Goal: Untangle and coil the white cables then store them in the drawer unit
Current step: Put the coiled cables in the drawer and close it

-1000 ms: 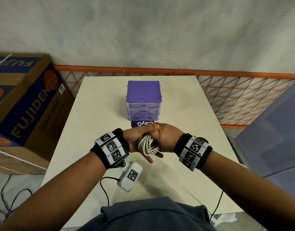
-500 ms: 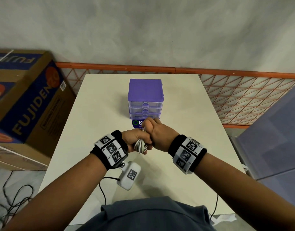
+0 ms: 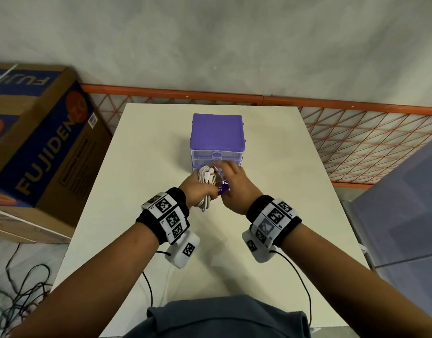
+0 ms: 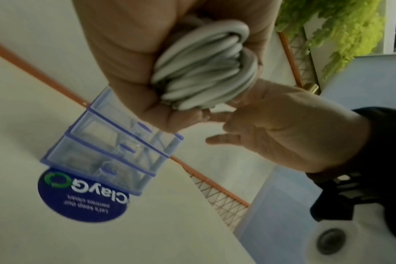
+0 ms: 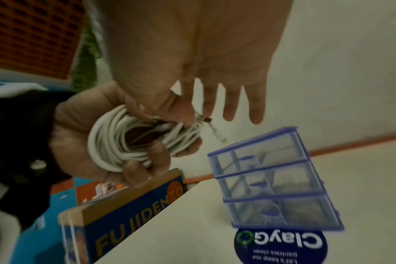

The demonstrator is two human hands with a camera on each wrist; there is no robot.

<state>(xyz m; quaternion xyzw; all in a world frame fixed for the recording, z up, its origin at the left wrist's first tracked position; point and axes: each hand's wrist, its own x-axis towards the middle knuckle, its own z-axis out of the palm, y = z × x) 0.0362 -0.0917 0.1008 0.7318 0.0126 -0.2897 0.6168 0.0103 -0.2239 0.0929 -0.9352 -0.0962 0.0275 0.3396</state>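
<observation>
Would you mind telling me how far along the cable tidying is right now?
Done: the white cable looks wound into a coil. In hand: the left hand grips it near the drawer unit, while the right hand reaches toward the drawers with straight fingers. Left: all three drawers look closed, so opening one and storing the coil.

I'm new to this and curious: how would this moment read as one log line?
left hand: holds coiled white cable | right hand: fingers straight, reaching toward drawer unit | drawers: all closed | cable: not yet stored
</observation>
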